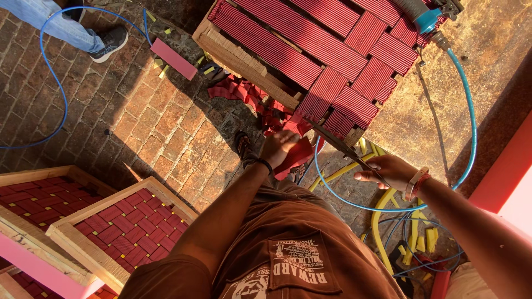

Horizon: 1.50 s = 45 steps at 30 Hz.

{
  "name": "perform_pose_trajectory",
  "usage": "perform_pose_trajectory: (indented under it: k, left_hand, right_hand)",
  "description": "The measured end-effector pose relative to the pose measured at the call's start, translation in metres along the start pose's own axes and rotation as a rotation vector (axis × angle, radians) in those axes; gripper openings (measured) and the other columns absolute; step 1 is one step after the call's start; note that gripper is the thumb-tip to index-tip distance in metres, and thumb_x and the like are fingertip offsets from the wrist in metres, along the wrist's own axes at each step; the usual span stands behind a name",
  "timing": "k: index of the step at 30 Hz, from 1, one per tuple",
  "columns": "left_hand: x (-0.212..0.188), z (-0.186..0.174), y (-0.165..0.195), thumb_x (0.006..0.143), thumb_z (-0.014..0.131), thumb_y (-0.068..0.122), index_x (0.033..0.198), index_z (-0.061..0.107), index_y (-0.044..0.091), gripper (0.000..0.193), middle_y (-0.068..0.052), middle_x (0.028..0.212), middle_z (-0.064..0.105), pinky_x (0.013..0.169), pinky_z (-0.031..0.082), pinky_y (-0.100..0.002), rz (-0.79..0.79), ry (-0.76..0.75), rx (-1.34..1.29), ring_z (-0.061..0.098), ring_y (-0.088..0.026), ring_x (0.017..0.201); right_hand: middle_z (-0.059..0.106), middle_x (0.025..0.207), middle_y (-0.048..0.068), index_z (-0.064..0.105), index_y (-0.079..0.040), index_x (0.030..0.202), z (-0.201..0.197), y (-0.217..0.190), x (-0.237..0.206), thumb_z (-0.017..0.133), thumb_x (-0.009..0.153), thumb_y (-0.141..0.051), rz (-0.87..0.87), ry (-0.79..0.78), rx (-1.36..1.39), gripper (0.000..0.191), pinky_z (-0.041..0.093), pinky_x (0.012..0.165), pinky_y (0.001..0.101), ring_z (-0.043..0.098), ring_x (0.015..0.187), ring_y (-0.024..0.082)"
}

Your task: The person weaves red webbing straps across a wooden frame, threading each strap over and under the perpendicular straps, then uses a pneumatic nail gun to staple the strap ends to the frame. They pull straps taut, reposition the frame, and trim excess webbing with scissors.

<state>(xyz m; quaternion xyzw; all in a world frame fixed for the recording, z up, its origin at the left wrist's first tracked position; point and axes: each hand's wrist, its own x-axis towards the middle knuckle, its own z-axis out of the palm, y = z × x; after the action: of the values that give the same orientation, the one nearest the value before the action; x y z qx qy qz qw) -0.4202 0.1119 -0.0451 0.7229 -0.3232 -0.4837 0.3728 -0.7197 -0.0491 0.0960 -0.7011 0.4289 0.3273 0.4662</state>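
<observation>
Our right hand (pixel 388 170) closes its grip on the scissors (pixel 341 147), whose long axis runs up-left, tip toward the woven frame (pixel 310 50). Our left hand (pixel 280 147) pinches the red strap end (pixel 296 155) just below that frame's edge. A blue hose (pixel 468 105) loops past our right wrist. Below us lie brick floor (pixel 149 127), two more woven frames (pixel 119 227) and yellow strap scraps (pixel 415 238).
</observation>
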Motion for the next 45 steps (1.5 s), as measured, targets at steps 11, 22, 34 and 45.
perform_pose_trajectory:
  k: [11,22,34,45]
  left_hand:
    - [0.051,-0.023,-0.009,0.097,0.067,0.054,0.091,0.074,-0.002,0.057,-0.017,0.077,0.070,0.069,0.053,-0.046,0.078,-0.158,0.453,0.068,-0.031,0.073]
    - [0.039,-0.029,-0.008,0.094,0.074,0.044,0.122,0.069,-0.004,0.056,-0.022,0.114,0.071,0.086,0.055,-0.044,0.201,-0.053,0.380,0.068,-0.032,0.102]
    - [0.031,-0.038,0.003,0.099,0.071,0.045,0.085,0.075,-0.001,0.048,-0.017,0.076,0.066,0.068,0.049,-0.047,0.128,-0.098,0.455,0.062,-0.028,0.070]
    - [-0.026,-0.105,0.010,0.094,0.072,0.034,0.068,0.059,0.000,0.044,-0.014,0.061,0.055,0.061,0.043,-0.044,0.053,0.032,0.327,0.054,-0.026,0.058]
  right_hand:
    - [0.073,0.072,0.003,0.083,-0.014,0.103,-0.002,0.000,0.009,0.069,0.082,-0.059,0.004,0.011,0.008,0.052,0.050,0.058,0.0346,0.063,0.060,0.016]
    - [0.063,0.060,0.006,0.081,-0.006,0.096,-0.005,-0.029,0.032,0.076,0.077,-0.059,0.005,0.006,0.013,0.056,0.051,0.052,0.0362,0.062,0.051,0.016]
    - [0.066,0.067,0.002,0.078,-0.006,0.094,-0.012,-0.074,0.043,0.068,0.082,-0.067,-0.166,0.070,-0.239,0.063,0.057,0.054,0.0325,0.069,0.054,0.014]
    - [0.068,0.072,0.007,0.078,-0.005,0.105,0.009,-0.054,0.052,0.077,0.087,-0.045,-0.144,0.373,0.440,0.044,0.054,0.053,0.0327,0.065,0.058,0.015]
